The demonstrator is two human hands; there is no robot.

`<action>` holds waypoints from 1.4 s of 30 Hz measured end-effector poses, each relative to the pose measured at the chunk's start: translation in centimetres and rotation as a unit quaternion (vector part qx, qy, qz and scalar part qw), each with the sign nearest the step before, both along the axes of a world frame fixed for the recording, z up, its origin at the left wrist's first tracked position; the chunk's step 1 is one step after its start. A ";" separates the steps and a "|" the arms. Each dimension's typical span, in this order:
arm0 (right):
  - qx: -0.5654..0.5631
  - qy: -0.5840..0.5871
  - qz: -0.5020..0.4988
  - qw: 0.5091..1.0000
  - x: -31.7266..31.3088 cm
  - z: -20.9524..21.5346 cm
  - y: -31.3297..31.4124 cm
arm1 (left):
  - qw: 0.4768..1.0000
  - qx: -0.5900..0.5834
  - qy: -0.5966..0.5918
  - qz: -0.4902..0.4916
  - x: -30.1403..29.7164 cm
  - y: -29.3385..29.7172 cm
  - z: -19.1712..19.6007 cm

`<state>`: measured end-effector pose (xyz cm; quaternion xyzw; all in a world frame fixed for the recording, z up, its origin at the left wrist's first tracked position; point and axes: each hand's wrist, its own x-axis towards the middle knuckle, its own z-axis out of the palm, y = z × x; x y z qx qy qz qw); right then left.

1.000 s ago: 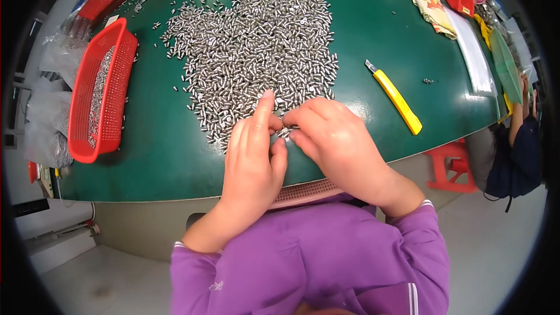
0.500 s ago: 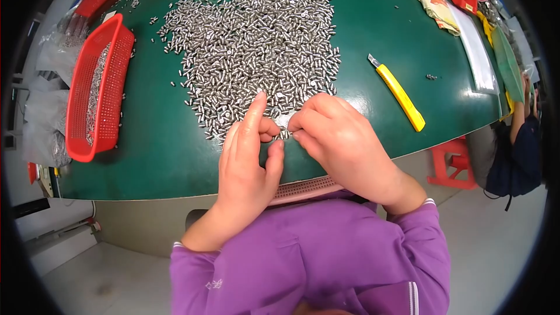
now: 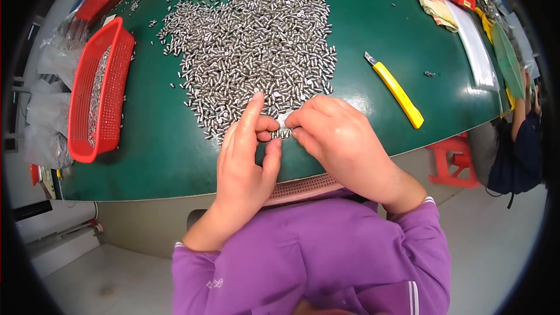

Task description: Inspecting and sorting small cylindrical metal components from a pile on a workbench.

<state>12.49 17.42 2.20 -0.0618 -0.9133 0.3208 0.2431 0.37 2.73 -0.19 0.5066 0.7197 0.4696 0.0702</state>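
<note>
A wide heap of small silvery metal pins (image 3: 256,52), each a short cylinder with tapered ends, covers the middle of the green table. At the heap's near edge, a short row of these pins (image 3: 281,133) sits between my two hands. My left hand (image 3: 245,154) has its index finger stretched out over the heap, while its thumb and curled fingers close on the row's left end. From the other side, the bent thumb and forefinger of my right hand (image 3: 344,143) pinch at the right end. My fingers partly hide the row.
A red plastic basket (image 3: 76,122) with more pins stands at the left. To the right lies a yellow utility knife (image 3: 399,96), blade out, with a few loose pins (image 3: 430,74) beyond it. Below the table's right edge is a red stool (image 3: 452,163); a person (image 3: 516,151) is nearby.
Both hands stay nearly in place, with the row of pins showing a little more between the fingertips. The whole view has shifted slightly.
</note>
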 end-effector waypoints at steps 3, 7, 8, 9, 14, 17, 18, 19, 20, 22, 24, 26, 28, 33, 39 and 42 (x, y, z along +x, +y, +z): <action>0.005 0.003 -0.009 1.000 0.2 0.1 0.1 | 1.000 -0.002 -0.002 -0.003 -0.1 0.0 0.0; -0.006 -0.003 -0.016 1.000 0.3 0.2 0.1 | 1.000 -0.012 0.009 -0.003 -0.1 0.0 0.2; -0.010 -0.004 -0.002 1.000 0.3 0.1 0.0 | 1.000 -0.012 0.009 -0.003 -0.1 0.0 0.2; -0.014 -0.006 0.011 1.000 0.3 0.0 0.0 | 1.000 -0.011 -0.001 -0.006 -0.1 0.0 0.2; -0.036 -0.018 0.006 0.999 0.4 0.4 0.0 | 1.000 -0.009 -0.010 -0.009 -0.1 -0.1 0.4; -0.052 -0.037 0.001 0.998 0.2 0.5 -0.1 | 1.000 -0.016 -0.012 -0.001 -0.1 -0.1 0.5; -0.056 -0.048 -0.003 0.997 0.1 0.4 -0.1 | 1.000 -0.015 -0.012 -0.002 -0.1 -0.1 0.4; -0.055 -0.048 -0.004 0.997 0.0 0.4 -0.2 | 1.000 -0.012 -0.017 0.009 0.0 0.0 0.3; -0.039 -0.051 -0.015 0.998 -0.2 0.4 -0.3 | 1.000 -0.010 -0.022 0.020 0.0 0.0 0.2; -0.024 -0.055 -0.027 0.998 -0.3 0.2 -0.4 | 0.999 -0.012 -0.025 0.017 0.0 0.0 0.3; -0.028 -0.032 -0.009 0.999 -0.3 0.0 -0.5 | 0.999 -0.014 -0.028 0.014 -0.1 0.1 0.3; -0.034 -0.026 -0.008 0.999 -0.4 0.0 -0.5 | 1.000 -0.005 -0.028 0.003 -0.2 0.0 0.2; -0.038 -0.020 -0.006 0.999 -0.4 -0.1 -0.5 | 0.999 -0.009 -0.041 -0.004 -0.2 -0.3 0.1; -0.035 -0.007 -0.016 0.999 -0.3 0.0 -0.5 | 0.999 -0.006 -0.048 -0.015 -0.3 -0.2 0.0; -0.021 -0.033 0.004 0.999 -0.3 0.3 -0.3 | 0.999 -0.003 -0.040 -0.023 -0.4 -0.3 -0.1; -0.016 -0.054 0.016 0.998 -0.4 0.6 -0.1 | 0.999 -0.014 -0.038 -0.028 -0.5 -0.4 0.0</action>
